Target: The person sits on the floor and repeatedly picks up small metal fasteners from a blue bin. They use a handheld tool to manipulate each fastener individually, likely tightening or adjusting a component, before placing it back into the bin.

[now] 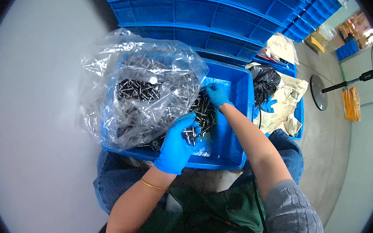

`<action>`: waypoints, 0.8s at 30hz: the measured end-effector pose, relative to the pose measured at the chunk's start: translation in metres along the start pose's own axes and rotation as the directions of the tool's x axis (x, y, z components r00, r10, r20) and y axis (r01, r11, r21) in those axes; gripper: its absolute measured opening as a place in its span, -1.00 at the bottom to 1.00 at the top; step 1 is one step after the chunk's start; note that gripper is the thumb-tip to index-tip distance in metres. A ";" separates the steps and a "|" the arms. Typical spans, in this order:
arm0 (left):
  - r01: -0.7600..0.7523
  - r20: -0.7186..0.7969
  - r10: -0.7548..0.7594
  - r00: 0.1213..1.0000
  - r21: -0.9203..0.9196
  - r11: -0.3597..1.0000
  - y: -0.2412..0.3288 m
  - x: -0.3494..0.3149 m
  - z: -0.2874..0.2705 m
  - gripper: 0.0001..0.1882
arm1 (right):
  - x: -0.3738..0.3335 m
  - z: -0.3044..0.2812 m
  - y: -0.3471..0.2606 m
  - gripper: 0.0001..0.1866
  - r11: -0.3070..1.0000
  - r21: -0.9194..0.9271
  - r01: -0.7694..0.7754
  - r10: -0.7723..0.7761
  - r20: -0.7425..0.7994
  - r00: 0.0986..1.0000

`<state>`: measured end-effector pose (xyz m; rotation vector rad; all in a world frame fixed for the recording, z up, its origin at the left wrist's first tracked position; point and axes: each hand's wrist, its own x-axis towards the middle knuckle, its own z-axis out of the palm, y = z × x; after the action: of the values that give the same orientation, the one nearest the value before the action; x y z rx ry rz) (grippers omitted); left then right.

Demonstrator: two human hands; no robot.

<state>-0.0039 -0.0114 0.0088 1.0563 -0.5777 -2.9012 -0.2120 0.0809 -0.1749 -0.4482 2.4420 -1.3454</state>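
Note:
A shallow blue plastic bin (246, 94) rests across my lap. In it, a clear plastic bag (96, 77) lies open over a heap of small pin-like metal parts (137, 90), black and silver. More of these parts (205, 115) lie loose on the bin floor beside the bag. My left hand (176, 146), in a blue glove, is curled round a few of the pin-like parts (190, 135), their shiny ends showing at the palm. My right hand (217, 95), also gloved, is closed at the far right edge of the loose heap; its fingertips are partly hidden.
Blue crates (173, 11) are stacked just beyond the bin. To the right, another blue bin (300, 111) holds a black plastic bag (265, 82) and crumpled beige wrapping (285, 101). A round stand base (318, 94) sits farther right. A pale surface (37, 138) extends along the left.

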 end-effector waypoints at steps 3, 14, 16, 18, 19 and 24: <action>-0.003 -0.015 0.003 1.000 0.002 1.000 0.004 0.002 -0.009 -0.84 | -0.026 -0.021 -0.036 -0.73 0.994 0.011 -0.106 0.106 -0.067 0.992; -0.187 0.123 0.148 0.981 0.421 0.888 -0.004 -0.018 0.023 -0.76 | -0.149 -0.108 -0.156 -0.74 0.075 0.570 -0.818 0.014 0.820 0.572; -0.258 0.207 0.171 0.963 0.538 0.802 -0.005 -0.022 0.028 -0.74 | -0.159 -0.108 -0.163 -0.72 0.031 0.595 -0.803 0.055 0.802 0.595; -0.315 0.260 0.194 0.946 0.592 0.742 -0.005 -0.027 0.033 -0.70 | -0.159 -0.105 -0.156 -0.71 -0.010 0.580 -0.814 0.020 0.814 0.580; -0.344 0.286 0.207 0.936 0.613 0.711 -0.005 -0.028 0.033 -0.68 | -0.159 -0.104 -0.155 -0.71 0.004 0.580 -0.815 -0.012 0.815 0.580; -0.745 0.546 0.540 0.640 0.613 0.263 -0.022 -0.019 0.033 -0.69 | -0.160 -0.103 -0.153 -0.71 0.038 0.583 -0.812 -0.109 0.810 0.576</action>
<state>-0.0065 0.0228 0.0365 0.2342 -1.9418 -1.9009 -0.0925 0.1470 0.0278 0.1661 0.5014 -1.6684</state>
